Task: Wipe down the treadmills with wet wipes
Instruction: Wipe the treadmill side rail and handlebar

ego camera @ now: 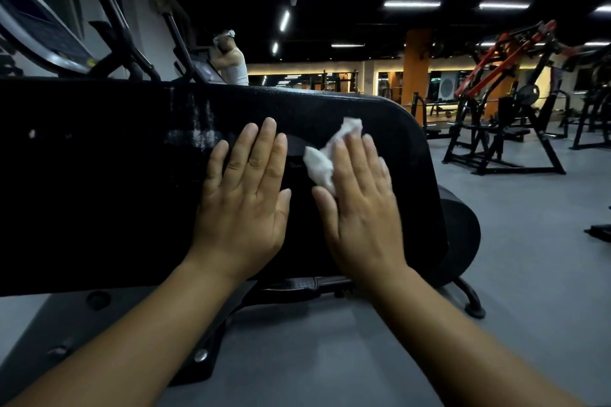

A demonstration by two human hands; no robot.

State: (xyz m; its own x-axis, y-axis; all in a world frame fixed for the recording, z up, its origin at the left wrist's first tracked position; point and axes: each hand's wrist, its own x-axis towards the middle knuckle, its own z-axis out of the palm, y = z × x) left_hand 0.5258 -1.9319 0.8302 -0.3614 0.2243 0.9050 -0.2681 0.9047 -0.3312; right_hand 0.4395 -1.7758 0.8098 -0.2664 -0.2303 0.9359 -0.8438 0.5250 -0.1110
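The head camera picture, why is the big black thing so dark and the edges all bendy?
Head view: the gym is dim, lit by ceiling strip lights, so the black panel swallows detail; the wide lens curves the edges; the white wipe under the right hand stands out bright.

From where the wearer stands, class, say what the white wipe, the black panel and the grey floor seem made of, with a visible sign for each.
White wipe: probably thin nonwoven fabric or paper; it crumples softly under the right hand. Black panel: moulded plastic or painted metal, matt, finely grained, with pale streaks. Grey floor: perhaps rubber or vinyl; smooth, seamless, dull.
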